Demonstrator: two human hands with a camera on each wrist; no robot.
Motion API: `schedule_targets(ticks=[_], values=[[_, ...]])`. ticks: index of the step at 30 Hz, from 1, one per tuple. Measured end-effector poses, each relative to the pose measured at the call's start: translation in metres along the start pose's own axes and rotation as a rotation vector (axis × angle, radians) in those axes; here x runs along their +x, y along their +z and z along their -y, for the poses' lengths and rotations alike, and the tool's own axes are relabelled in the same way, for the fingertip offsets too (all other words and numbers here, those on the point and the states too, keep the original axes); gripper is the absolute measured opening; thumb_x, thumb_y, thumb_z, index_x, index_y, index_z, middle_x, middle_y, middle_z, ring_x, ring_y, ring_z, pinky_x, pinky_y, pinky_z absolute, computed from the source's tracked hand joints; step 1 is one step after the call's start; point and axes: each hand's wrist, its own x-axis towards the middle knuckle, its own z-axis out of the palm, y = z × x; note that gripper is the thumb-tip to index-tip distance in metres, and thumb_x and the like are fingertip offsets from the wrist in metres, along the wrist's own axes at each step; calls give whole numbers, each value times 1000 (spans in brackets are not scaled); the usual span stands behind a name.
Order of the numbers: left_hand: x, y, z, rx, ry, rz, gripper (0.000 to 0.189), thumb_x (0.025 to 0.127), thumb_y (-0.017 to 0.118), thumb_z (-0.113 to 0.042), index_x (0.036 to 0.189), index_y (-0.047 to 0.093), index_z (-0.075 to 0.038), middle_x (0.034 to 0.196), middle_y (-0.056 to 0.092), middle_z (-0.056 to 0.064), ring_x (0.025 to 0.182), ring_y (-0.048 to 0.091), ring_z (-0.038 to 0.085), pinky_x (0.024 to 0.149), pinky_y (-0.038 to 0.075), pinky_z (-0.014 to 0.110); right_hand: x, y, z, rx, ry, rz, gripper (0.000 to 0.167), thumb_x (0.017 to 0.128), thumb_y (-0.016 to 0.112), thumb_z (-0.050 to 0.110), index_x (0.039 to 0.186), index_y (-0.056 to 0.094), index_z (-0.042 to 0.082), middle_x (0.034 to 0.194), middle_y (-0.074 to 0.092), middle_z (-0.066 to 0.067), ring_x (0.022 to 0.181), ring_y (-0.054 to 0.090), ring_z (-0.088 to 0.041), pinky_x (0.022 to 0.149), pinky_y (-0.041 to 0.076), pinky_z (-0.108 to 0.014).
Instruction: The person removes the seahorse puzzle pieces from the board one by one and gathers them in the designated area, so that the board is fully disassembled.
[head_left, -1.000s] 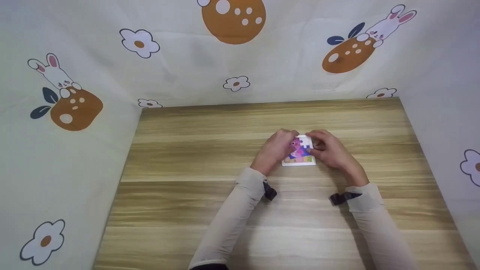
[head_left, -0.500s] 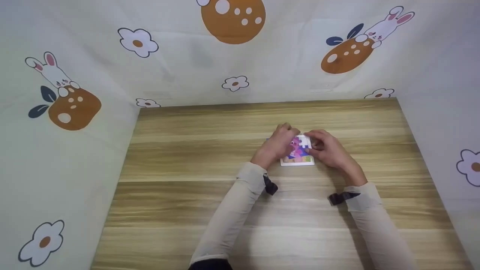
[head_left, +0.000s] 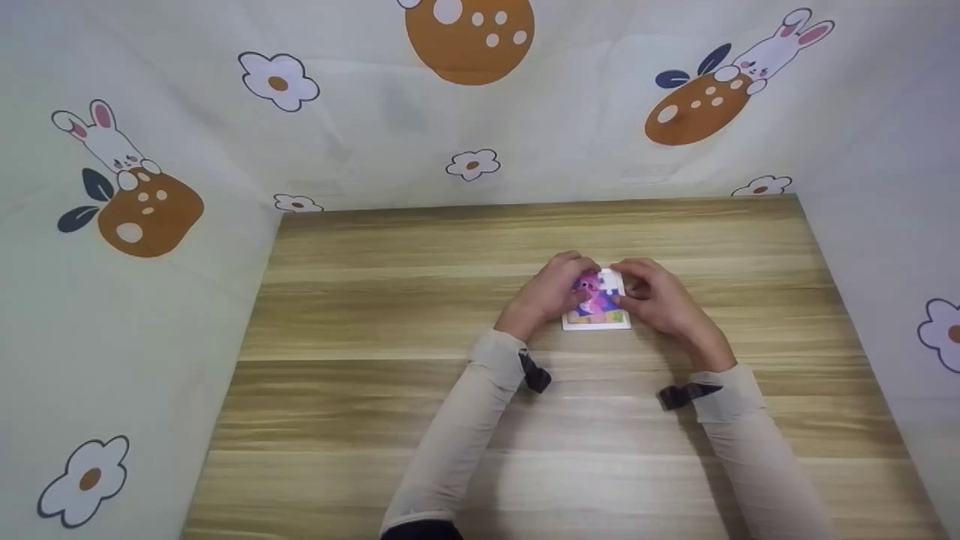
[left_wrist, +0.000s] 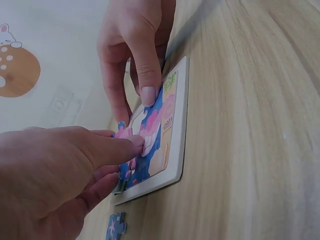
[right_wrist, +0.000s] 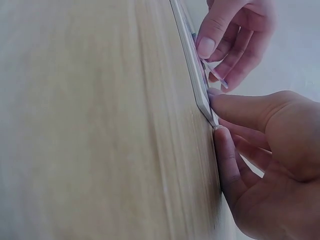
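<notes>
A small jigsaw board [head_left: 597, 326] with a white rim lies on the table, showing a pink cartoon figure on blue. White bare patches show at its upper right. My left hand [head_left: 550, 291] is over the board's left side, its thumb and fingers pinching a puzzle piece [right_wrist: 216, 75] that tilts above the surface in the right wrist view. Part of that piece is hidden by the fingers. At the right edge, my right hand [head_left: 660, 298] grips the board, thumb on the picture and fingers against the rim.
One loose blue puzzle piece [left_wrist: 116, 226] lies on the wooden table [head_left: 360, 300] beside the board, mostly behind the left hand in the head view. Patterned cloth walls [head_left: 375, 112] stand at the back and both sides.
My left hand shifted slightly away from the board's left rim and then came back over it, uncovering a bit of blue at its left. The right hand stays in place.
</notes>
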Motion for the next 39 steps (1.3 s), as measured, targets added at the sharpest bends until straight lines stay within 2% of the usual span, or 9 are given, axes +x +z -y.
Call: schedule_targets(ticks=[10, 21, 26, 31, 34, 39], values=[[0, 7, 5, 13, 36, -80, 40, 100, 78, -13, 139, 72, -9, 130, 70, 9, 123, 67, 22, 115, 53, 33, -1, 1, -1, 15, 15, -2, 51, 97, 76, -3, 146, 63, -2, 147, 59, -24, 115, 65, -35, 105, 60, -54], [1, 21, 5, 56, 13, -155, 35, 107, 69, -16, 140, 72, -10, 130, 68, 8, 122, 65, 21, 111, 55, 31, -1, 1, -1, 8, 5, -1, 53, 96, 75, -5, 147, 62, -4, 149, 58, -25, 115, 66, -35, 105, 60, -52], [1, 20, 6, 33, 24, -142, 37, 107, 69, -21, 142, 71, -8, 132, 67, 9, 124, 64, 22, 113, 53, 30, -1, 1, -1, 11, 7, 0, 55, 96, 76, -5, 148, 61, -4, 150, 57, -25, 116, 66, -37, 107, 60, -53], [0, 15, 7, -49, 6, -100, 43, 104, 73, -20, 146, 68, -7, 136, 63, 9, 126, 63, 20, 114, 53, 27, -1, 0, -2, 3, 10, 2, 56, 96, 77, -3, 149, 60, -2, 152, 56, -25, 117, 66, -38, 107, 60, -53], [1, 14, 7, -77, -6, -81, 44, 104, 74, -17, 146, 68, -7, 136, 63, 9, 123, 64, 19, 109, 54, 23, -1, -1, -1, 4, 17, 7, 55, 97, 77, 0, 149, 60, -2, 153, 56, -23, 118, 66, -36, 107, 60, -49], [3, 14, 5, -66, -18, -79, 41, 103, 74, -15, 144, 70, -8, 134, 64, 10, 120, 65, 19, 104, 56, 22, 0, 0, -1, 12, 32, 17, 52, 99, 77, 4, 148, 62, 0, 154, 56, -19, 119, 66, -33, 107, 60, -45]])
